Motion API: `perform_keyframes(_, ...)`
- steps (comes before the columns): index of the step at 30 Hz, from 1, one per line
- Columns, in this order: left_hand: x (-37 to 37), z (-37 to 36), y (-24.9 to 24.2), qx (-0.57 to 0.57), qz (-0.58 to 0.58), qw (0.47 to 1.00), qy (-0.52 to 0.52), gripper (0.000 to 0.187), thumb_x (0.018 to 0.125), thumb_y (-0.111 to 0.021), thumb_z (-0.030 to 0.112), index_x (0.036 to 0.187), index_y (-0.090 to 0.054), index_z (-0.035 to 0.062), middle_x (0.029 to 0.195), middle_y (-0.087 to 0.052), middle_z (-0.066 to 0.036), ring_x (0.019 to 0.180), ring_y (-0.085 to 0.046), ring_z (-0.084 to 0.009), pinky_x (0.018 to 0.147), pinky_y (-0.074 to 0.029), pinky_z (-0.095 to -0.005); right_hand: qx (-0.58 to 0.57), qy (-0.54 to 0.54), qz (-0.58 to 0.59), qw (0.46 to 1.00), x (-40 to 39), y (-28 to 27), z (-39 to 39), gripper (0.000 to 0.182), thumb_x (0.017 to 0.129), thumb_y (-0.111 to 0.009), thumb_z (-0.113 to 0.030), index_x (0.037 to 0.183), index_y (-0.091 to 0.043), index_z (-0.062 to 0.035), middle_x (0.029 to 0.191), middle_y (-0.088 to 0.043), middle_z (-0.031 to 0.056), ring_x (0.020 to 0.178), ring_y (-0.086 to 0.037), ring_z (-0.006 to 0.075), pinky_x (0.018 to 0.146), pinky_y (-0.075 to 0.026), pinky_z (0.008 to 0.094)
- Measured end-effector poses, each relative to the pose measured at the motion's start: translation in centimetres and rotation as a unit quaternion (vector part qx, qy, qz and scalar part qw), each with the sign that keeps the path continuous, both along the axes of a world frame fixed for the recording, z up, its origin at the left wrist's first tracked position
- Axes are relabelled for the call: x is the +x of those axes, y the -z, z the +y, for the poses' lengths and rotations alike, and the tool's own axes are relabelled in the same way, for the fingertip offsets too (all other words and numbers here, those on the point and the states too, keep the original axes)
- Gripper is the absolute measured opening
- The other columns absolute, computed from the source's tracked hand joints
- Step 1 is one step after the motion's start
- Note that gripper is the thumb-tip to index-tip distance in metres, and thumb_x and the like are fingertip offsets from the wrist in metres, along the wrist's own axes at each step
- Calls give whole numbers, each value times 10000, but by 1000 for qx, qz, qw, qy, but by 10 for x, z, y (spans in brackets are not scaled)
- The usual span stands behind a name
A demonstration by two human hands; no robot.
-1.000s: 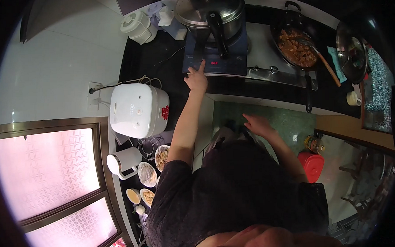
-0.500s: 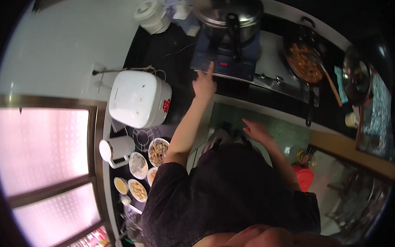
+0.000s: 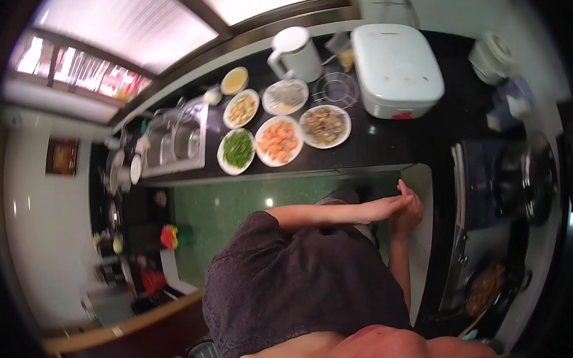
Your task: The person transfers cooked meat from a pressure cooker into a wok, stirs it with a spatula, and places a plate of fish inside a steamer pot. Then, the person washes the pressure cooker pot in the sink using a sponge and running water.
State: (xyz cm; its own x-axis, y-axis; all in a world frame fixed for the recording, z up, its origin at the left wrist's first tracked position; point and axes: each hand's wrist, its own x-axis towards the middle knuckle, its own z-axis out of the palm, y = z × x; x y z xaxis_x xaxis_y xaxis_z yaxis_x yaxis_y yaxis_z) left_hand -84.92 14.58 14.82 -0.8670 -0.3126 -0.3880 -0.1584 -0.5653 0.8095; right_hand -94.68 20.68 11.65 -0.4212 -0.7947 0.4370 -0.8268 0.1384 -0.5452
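The left hand [image 3: 386,209], no longer at the cooktop [image 3: 480,204], now meets the right hand [image 3: 412,214]; the hands touch, fingers loosely extended. The pressure cooker [image 3: 531,180] sits on the cooktop, apart from them.

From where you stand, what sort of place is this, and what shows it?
Most likely a home kitchen: there is a sink, a wok of food and a white kettle.
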Motion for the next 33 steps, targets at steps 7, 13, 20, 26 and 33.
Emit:
perform_keyframes(7,102,-41,-4,-95,-20,988,-117,452,983,-435,382,1278,-459,40,1104,-555,-56,1017,-520,-133,871,-428,-283,38,-275,-136,951,55,-17,-70,415,958,-374,-369,1073,-641,-72,862,-642,91,817,-634,273,703,-486,364)
perform_keyframes(13,220,-76,6,-27,-68,965,-250,409,961,-498,309,1279,-447,57,1172,-558,-68,987,-607,-160,859,-463,-305,106,-328,-257,903,160,16,-164,241,938,-492,-178,1061,-629,-21,928,-629,116,759,-647,231,670,-490,320)
perform_keyframes(20,376,-111,31,-24,-94,944,-314,342,948,-500,216,1239,-494,37,1112,-580,-88,964,-600,-151,841,-461,-279,215,-38,-617,756,261,105,-324,350,917,-394,-25,1237,-439,109,1090,-558,205,822,-667,284,568,-582,337)
perform_keyframes(26,499,-155,31,-39,-121,931,-343,309,947,-483,207,1210,-524,49,1070,-601,-49,949,-598,-129,840,-446,-272,231,90,-711,658,269,166,-394,347,897,-376,38,1226,-306,126,1034,-520,238,881,-638,355,697,-605,456)
perform_keyframes(33,576,-172,44,-24,-110,887,-448,278,952,-482,188,1186,-537,50,1052,-609,-35,926,-602,-118,816,-454,-258,234,171,-696,657,240,234,-412,77,888,-461,31,946,-505,54,849,-552,122,786,-632,234,675,-615,355)
